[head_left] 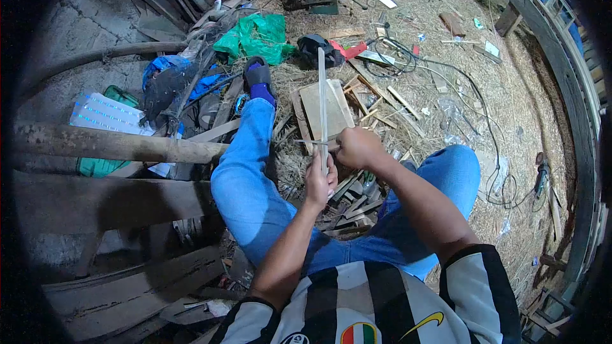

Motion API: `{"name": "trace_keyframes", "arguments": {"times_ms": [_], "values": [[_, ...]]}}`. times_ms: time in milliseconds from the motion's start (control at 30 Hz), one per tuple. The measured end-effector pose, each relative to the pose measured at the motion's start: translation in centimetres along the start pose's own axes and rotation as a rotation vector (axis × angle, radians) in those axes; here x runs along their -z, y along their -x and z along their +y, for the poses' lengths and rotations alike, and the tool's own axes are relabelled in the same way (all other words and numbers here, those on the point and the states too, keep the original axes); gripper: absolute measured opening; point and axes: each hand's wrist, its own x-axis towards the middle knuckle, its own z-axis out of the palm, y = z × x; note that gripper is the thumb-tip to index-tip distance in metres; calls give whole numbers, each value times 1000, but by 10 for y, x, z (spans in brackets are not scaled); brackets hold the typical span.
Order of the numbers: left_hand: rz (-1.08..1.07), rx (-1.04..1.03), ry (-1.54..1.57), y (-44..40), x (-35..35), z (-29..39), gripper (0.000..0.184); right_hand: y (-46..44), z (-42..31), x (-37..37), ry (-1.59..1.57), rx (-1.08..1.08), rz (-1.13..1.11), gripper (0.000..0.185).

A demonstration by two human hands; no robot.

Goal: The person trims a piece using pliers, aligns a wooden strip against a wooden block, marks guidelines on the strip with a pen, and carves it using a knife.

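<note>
My left hand (pixel 320 181) is closed around the lower part of a long, thin wooden strip (pixel 322 99), which points up and away from me. In my right hand (pixel 358 148) is a knife (pixel 311 142), gripped by its handle. Its narrow blade lies crosswise at the strip, just above my left fingers. From this angle I cannot tell how deep the edge sits in the wood. Both hands are between my knees, above scattered wood scraps (pixel 357 210).
Beyond my hands lies a flat board (pixel 326 108) among offcuts. A green plastic bag (pixel 258 38) is near my foot. On the right, a black cable (pixel 472 86) runs over the straw-covered floor near a power tool (pixel 542 175). A wooden pole (pixel 127 143) crosses the left side.
</note>
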Motion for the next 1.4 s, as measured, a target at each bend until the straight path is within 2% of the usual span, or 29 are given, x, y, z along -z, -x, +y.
{"name": "trace_keyframes", "arguments": {"times_ms": [100, 200, 367, 533, 733, 933, 1033, 1133, 1200, 1333, 1400], "values": [[46, 13, 88, -3, 7, -2, 50, -1, -2, -10, -131, 37, -35, 27], [146, 7, 6, -9, 5, -2, 51, 7, -13, 3, -118, 13, 30, 27], [120, -36, -73, -3, 0, 5, 53, 11, -14, 4, 47, 49, 160, 19], [177, -89, -17, -5, -6, 1, 51, 8, -11, -2, 55, 67, 188, 21], [150, -146, -117, 0, -6, 5, 45, 6, -9, -6, 54, 57, 199, 20], [269, -196, -110, -20, 8, -20, 45, 9, -12, -5, 62, 62, 228, 19], [255, -340, -313, -26, 17, -29, 46, 7, -11, -7, 66, 60, 236, 19], [313, -389, -397, -24, 12, -21, 49, 6, -10, -8, 69, 67, 248, 18], [308, -284, -473, -17, 9, -11, 49, 6, -10, -10, 68, 66, 261, 18], [362, -290, -531, -22, 11, -16, 52, 5, -10, -9, 64, 34, 241, 19], [335, -315, -694, -14, 7, -5, 53, 5, -10, -8, 63, 18, 218, 20]]}}
